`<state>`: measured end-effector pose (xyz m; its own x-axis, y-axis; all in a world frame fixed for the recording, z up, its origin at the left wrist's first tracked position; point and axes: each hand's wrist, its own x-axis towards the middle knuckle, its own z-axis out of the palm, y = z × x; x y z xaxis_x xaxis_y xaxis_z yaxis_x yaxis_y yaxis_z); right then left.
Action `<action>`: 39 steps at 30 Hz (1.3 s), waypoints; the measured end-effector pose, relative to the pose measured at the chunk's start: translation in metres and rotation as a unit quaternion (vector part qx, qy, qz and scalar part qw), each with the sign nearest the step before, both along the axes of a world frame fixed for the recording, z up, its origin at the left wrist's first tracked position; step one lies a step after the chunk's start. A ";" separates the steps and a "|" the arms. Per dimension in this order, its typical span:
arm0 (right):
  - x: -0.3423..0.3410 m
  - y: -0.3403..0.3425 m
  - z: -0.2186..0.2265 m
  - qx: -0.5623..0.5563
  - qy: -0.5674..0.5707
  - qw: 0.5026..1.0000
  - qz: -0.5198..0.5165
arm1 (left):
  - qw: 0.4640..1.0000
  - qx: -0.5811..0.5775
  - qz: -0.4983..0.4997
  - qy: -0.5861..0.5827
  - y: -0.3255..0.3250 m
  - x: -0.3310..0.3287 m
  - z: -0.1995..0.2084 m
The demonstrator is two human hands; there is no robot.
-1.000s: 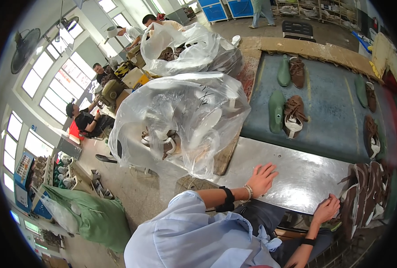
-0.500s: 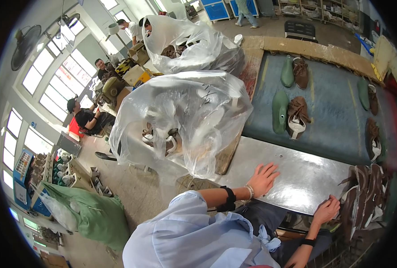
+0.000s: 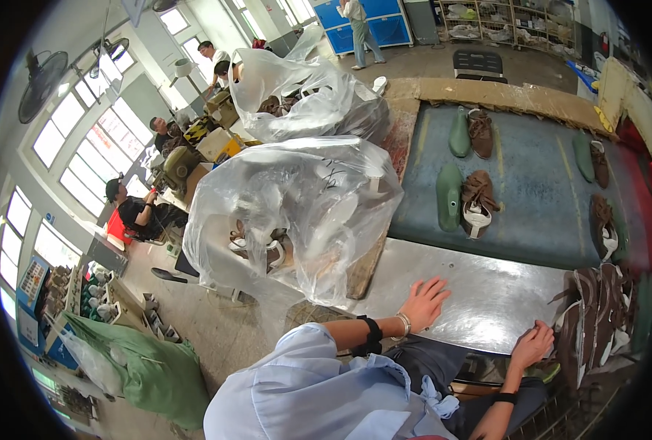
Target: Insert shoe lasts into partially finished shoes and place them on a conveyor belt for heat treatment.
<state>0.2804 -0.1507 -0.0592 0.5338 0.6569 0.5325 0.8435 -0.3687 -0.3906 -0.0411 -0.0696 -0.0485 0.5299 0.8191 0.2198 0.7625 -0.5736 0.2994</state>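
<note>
My left hand [image 3: 425, 304] lies flat on a shiny metal plate [image 3: 480, 304], fingers spread and holding nothing. My right hand [image 3: 532, 345] rests at the plate's near right edge, fingers loosely curled, with nothing visible in them. Just right of it, several brown shoes [image 3: 590, 315] with white linings stand packed side by side. Beyond the plate, on a blue-grey belt [image 3: 527, 169], a brown lace-up shoe [image 3: 477, 202] lies beside a green shoe last [image 3: 449, 196]. A similar shoe [image 3: 480, 132] and last [image 3: 459, 132] lie farther off, and more pairs sit along the right side.
Left of the plate bulges a large clear plastic bag [image 3: 304, 198] with brown shoes inside; another bag [image 3: 304, 95] stands behind it. Cardboard [image 3: 516, 95] edges the belt's far end. A green sack [image 3: 142, 367] sits on the floor at left. Several people work or walk farther back.
The view has tilted, shifting the scene slightly down and left. My hands stay on the plate in much the same pose. A person in the background has walked to the left.
</note>
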 end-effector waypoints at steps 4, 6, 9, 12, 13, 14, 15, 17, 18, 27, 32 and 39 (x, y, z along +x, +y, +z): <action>0.001 -0.001 -0.001 0.000 0.004 1.000 0.000 | 1.000 -0.013 0.000 0.009 0.000 0.001 -0.001; 0.000 -0.001 0.000 -0.006 -0.001 1.000 -0.002 | 1.000 -0.016 0.000 0.007 0.000 0.000 -0.002; 0.002 -0.002 -0.002 -0.009 0.000 1.000 -0.004 | 1.000 -0.007 -0.002 0.002 -0.001 0.000 -0.004; 0.000 -0.002 0.000 -0.010 0.006 1.000 -0.005 | 1.000 -0.001 -0.003 -0.008 -0.001 -0.001 -0.004; 0.000 -0.002 0.000 -0.010 0.006 1.000 -0.005 | 1.000 -0.002 -0.004 -0.006 -0.001 0.000 -0.002; 0.001 -0.002 -0.001 -0.012 0.005 1.000 -0.006 | 1.000 -0.003 -0.004 -0.004 -0.001 0.000 -0.002; 0.001 -0.002 -0.002 -0.013 0.004 1.000 -0.007 | 1.000 -0.003 -0.005 -0.004 -0.001 0.000 -0.002; 0.002 -0.002 -0.003 -0.018 0.009 1.000 -0.009 | 1.000 -0.002 -0.002 -0.002 -0.001 0.000 -0.003; 0.003 -0.002 -0.004 -0.024 0.013 1.000 -0.010 | 1.000 -0.002 -0.002 -0.002 0.000 0.000 -0.004; 0.001 -0.002 -0.002 -0.007 0.000 1.000 -0.003 | 1.000 0.004 -0.002 -0.015 0.000 0.000 -0.006; 0.002 -0.001 -0.004 -0.008 0.000 1.000 -0.002 | 1.000 0.009 -0.003 -0.018 0.001 0.000 -0.005; 0.001 -0.001 -0.002 -0.013 -0.002 1.000 -0.002 | 1.000 0.002 -0.001 -0.019 0.000 0.000 -0.004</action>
